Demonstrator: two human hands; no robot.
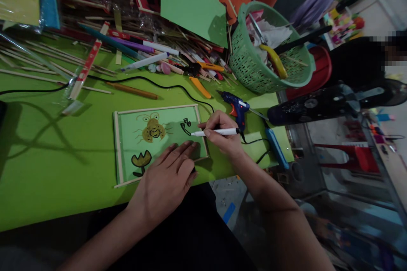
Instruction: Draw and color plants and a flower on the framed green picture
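Observation:
A marker pen (219, 132) with a white barrel and black end is gripped in my right hand (224, 135). Its tip touches the green card (173, 135) at the foot of a small black flower drawing (185, 125). My left hand (171, 167) lies flat across the card's near edge, fingers stretched out. Thin wooden sticks (118, 148) frame the card. On it I see a brown bee-like figure (152, 130) with eyes and feelers, and a tulip shape (141, 160) outlined in black.
A blue glue gun (237, 108) lies right of the card, its cord trailing. Behind are pliers (201, 87) with orange handles, a brown pen (133, 90), loose sticks (34, 57) and a green basket (251, 72) of scraps. A dark bottle-like object (305, 103) stands at the right edge.

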